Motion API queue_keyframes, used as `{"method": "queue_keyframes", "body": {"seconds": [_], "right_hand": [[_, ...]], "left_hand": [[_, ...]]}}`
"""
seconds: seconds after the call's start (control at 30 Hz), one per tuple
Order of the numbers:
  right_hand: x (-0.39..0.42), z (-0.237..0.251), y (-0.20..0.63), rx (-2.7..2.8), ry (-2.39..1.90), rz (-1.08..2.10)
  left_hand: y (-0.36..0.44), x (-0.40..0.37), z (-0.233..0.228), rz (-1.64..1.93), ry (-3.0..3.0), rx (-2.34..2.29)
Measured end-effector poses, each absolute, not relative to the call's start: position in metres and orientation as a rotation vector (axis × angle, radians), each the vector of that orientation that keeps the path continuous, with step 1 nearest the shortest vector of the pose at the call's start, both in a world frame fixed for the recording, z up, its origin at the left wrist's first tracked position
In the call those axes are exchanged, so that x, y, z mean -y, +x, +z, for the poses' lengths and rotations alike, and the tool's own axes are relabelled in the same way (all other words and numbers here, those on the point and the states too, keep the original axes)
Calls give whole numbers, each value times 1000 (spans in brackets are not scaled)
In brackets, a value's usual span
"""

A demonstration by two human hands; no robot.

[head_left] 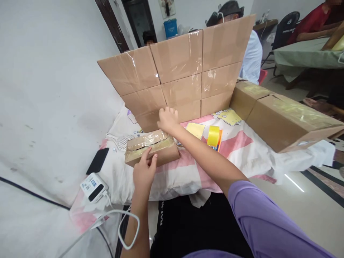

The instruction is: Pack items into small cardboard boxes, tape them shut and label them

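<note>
A small cardboard box lies on the cloth-covered table, its top seam strewn with shiny clear tape. On its near top edge rests my left hand, index finger and thumb apart and touching the cardboard. My right hand is raised over the box's far right end, fingers curled; whatever they may hold is hidden. Behind it stands a large creased cardboard panel with tape strips across it. To the right of the small box sits a yellow tape roll in an orange dispenser.
A long taped cardboard box occupies the table's right side. At left are a dark phone and a white device with a cable looping by my left forearm. A person in light clothing sits behind the panel; another in red is farther right.
</note>
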State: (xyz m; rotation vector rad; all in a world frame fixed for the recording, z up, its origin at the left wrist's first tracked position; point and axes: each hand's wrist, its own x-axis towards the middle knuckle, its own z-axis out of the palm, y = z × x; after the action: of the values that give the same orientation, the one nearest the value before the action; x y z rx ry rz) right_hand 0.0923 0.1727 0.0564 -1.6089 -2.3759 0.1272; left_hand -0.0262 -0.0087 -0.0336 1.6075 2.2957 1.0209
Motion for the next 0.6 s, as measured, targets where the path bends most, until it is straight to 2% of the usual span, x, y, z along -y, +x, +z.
{"method": "queue_keyframes", "body": {"seconds": [0.27,0.6], "right_hand": [[-196,3,145,2831,-1779,445],[-189,-11,162,3101,-1505,359]], "left_hand": [[-34,9,-45,1121,1626,-2139],[-50,5,-40,1071,1650,-2090]]}}
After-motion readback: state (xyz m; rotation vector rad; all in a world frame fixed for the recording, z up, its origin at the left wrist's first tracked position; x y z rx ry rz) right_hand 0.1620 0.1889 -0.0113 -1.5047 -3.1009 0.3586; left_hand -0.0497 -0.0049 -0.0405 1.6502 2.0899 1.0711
